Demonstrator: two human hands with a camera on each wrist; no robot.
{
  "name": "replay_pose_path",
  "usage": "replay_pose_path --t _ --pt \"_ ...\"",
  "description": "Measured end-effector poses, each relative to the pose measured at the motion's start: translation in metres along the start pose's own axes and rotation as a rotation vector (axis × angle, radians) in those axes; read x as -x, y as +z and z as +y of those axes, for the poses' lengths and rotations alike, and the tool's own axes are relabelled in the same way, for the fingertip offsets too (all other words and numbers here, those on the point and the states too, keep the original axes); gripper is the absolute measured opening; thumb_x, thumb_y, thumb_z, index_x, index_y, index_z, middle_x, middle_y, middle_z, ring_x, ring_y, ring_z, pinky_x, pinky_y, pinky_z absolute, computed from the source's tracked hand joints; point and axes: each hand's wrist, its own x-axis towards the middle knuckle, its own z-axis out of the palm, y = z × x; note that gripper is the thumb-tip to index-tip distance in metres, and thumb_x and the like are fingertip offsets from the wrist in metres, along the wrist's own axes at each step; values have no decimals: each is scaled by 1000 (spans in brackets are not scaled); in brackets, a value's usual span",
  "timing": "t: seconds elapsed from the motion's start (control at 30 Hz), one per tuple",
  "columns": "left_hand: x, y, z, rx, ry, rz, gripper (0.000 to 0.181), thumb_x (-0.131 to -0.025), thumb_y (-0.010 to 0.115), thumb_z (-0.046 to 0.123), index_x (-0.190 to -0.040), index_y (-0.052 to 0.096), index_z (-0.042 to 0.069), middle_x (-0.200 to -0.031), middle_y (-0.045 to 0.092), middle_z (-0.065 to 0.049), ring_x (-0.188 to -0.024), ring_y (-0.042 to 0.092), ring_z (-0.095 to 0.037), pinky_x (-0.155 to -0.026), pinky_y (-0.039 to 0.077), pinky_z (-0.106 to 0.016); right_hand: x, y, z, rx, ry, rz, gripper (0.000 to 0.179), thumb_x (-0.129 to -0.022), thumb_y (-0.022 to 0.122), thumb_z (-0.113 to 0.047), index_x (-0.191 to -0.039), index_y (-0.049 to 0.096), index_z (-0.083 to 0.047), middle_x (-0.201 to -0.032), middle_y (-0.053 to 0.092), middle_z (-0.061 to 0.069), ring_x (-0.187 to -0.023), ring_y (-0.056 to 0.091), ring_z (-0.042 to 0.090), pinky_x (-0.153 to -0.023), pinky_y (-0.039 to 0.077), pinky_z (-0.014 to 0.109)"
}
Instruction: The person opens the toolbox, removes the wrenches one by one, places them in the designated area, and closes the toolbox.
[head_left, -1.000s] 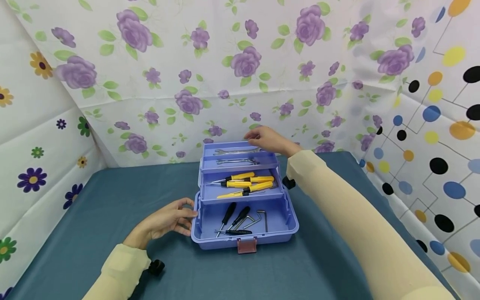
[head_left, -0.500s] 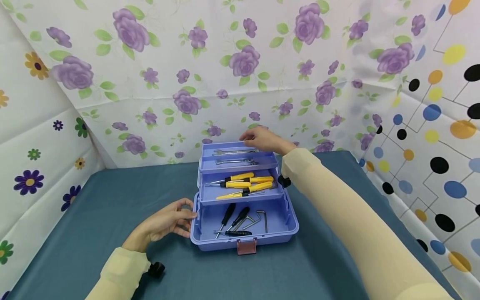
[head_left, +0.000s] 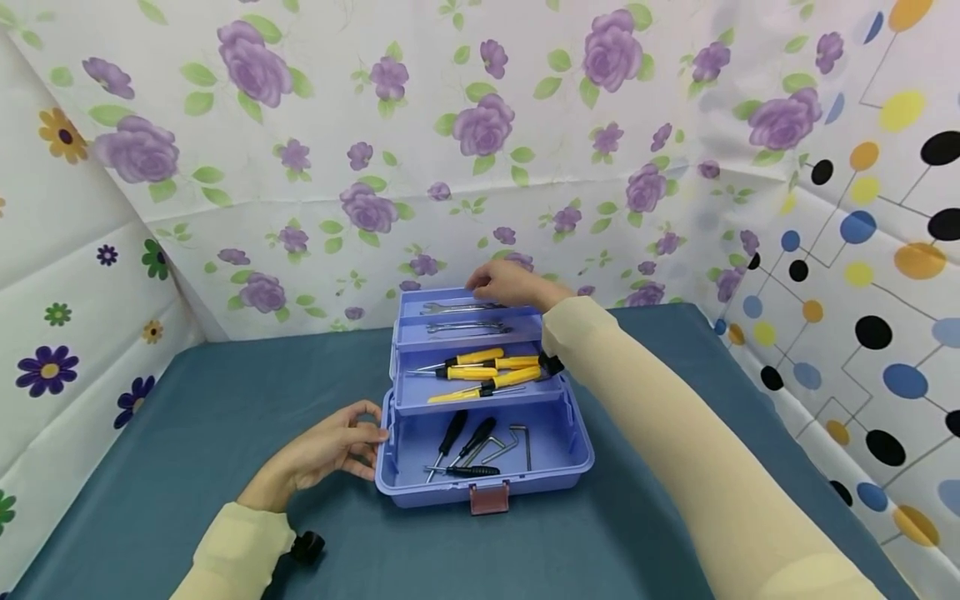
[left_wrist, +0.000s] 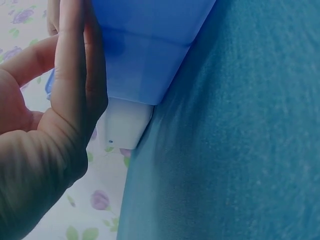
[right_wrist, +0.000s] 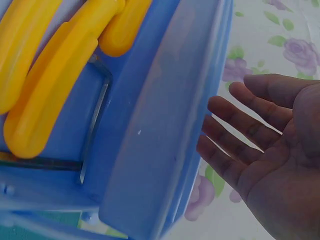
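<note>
There was one toolbox [head_left: 555, 446], holding five yellow-handled tools [head_left: 471, 373], three black-handled screwdrivers [head_left: 453, 431], three hex keys [head_left: 528, 450] in its base, and wrenches [head_left: 468, 327] too overlapped to count; two hands [head_left: 333, 446] were at it.

A makeshift booth walled with fabric: a rose-patterned sheet [head_left: 435, 167] behind the worktop [head_left: 300, 375], a dotted sheet [head_left: 862, 308] right, a daisy-patterned sheet [head_left: 82, 300] left.
</note>
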Motion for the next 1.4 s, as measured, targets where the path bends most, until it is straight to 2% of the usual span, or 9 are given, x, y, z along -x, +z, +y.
replay_pose_path --t 0.43,0.6,0.77,1.03,1.4 --pt "0 0 -2 15 10 -16 37 -104 63 17 -125 37 3 -91 66 -11 -76 68 -19 -71 65 -37 -11 8 2 47 10 42 27 -106 59 -9 -128 70 2 -125 69 17 -115 64 28 -102 54 39" --pt "0 0 -4 17 9 -15 37 -104 64 17 -126 38 2 -91 66 -11 -76 68 -18 -71 65 -36 -15 11 4 37 13 26 26 -105 62 -9 -127 70 2 -120 70 17 -108 66 27 -96 56 38" --pt "-1 0 -4 19 5 -9 37 -104 64 17 -126 38 2 -91 65 -11 -76 68 -18 -71 65 -36 -17 13 4 37 16 28 26 -104 64 -9 -127 70 2 -120 70 17 -108 66 27 -95 56 39" --pt "1 0 -8 22 -1 -13 37 -105 63 18 -126 37 3 -92 65 -11 -77 67 -19 -71 65 -36 -26 22 5 104 -20 38 24 -100 69 -8 -121 73 3 -114 72 18 -106 66 28 -94 56 38" --pt "-1 0 -5 17 13 -16 37 -104 63 18 -126 38 2 -91 65 -11 -76 68 -18 -70 65 -36 -26 21 -1 146 -5 35 21 -101 69 -9 -119 74 1 -113 70 16 -104 64 26 -95 54 38"
